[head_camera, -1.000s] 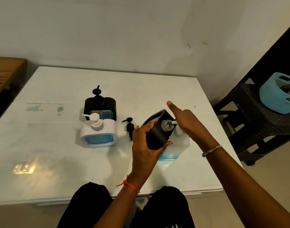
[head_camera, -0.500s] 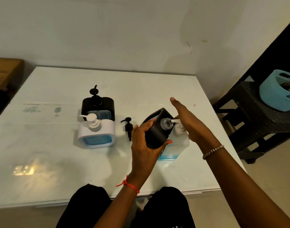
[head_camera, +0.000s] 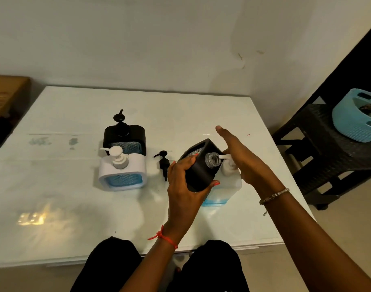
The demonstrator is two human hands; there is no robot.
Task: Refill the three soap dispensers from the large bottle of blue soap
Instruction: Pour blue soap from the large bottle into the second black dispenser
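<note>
My left hand (head_camera: pixel 181 186) grips a black soap dispenser (head_camera: pixel 198 165), tilted so its open clear neck (head_camera: pixel 212 159) meets the white nozzle of the large bottle. The large bottle of blue soap (head_camera: pixel 224 186) stands on the white table (head_camera: pixel 75 207) behind the dispenser, mostly hidden. My right hand (head_camera: pixel 241 157) rests flat, fingers straight, on the bottle's white pump head (head_camera: pixel 228 164). A loose black pump (head_camera: pixel 163 163) lies left of the held dispenser. Further left stand a white dispenser (head_camera: pixel 122 170) with blue soap and, behind it, a second black dispenser (head_camera: pixel 124 138), both with pumps on.
A dark wicker stool (head_camera: pixel 327 157) with a light blue basket (head_camera: pixel 357 116) stands to the right of the table. A wooden surface (head_camera: pixel 5 93) lies at the far left. The wall runs along the table's back edge. My knees are under the near edge.
My right hand has shifted slightly on the bottle's pump head, its fingers staying straight. The left hand keeps the tilted black dispenser at the nozzle.
</note>
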